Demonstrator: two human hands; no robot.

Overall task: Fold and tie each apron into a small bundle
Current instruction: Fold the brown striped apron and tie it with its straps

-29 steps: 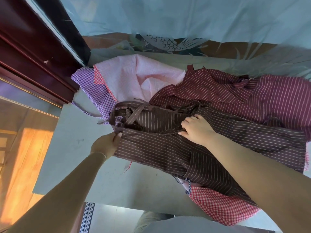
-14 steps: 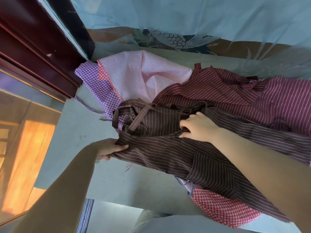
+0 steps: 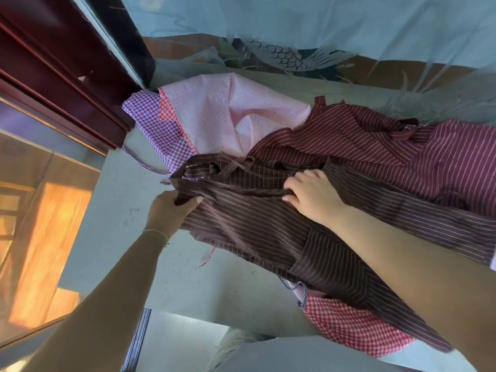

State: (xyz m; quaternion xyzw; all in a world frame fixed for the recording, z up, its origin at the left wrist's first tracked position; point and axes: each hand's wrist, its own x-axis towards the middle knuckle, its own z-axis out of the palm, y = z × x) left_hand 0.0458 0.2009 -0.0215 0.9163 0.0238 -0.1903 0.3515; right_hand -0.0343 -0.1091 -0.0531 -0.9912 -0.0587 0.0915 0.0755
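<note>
A brown pinstriped apron (image 3: 255, 232) lies on top of a heap of aprons on the pale table (image 3: 112, 237), its straps tangled near the far left corner. My left hand (image 3: 171, 210) grips the apron's left edge, fingers curled round the cloth. My right hand (image 3: 311, 194) lies on the apron's middle, fingertips curled into a fold and strap. Beneath and behind it lie a maroon striped apron (image 3: 402, 146), a pink apron (image 3: 228, 114), a purple checked apron (image 3: 158, 124) and a red checked apron (image 3: 351, 326).
A dark wooden frame (image 3: 53, 76) runs along the left, with a glass pane (image 3: 35, 210) below it. A light blue cloth with a fish picture (image 3: 281, 55) hangs behind the table. The table's near edge (image 3: 188, 304) lies below my arms.
My left hand moved from under the apron's left edge up onto it and now grips the cloth. My right hand stayed on the middle. The view shifted slightly.
</note>
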